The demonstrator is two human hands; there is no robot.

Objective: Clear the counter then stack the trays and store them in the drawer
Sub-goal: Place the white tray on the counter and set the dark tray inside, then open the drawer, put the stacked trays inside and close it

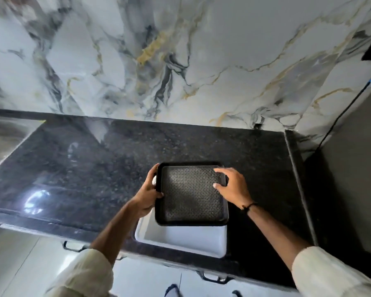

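Note:
A black tray [191, 196] with a patterned mat inside sits on top of a white tray [180, 239], both near the front edge of the dark granite counter [94, 168]. The white tray juts out below the black one. My left hand [148, 194] grips the black tray's left rim. My right hand [231, 187] rests with spread fingers on the tray's right side, fingertips touching the mat; I cannot tell whether it grips the rim.
A marble-patterned wall [180, 61] rises behind the counter. A steel sink [2, 138] lies at the far left. Black drawer handles [73, 247] [214, 277] show under the counter's front edge. A grey cabinet side [351, 168] stands at the right.

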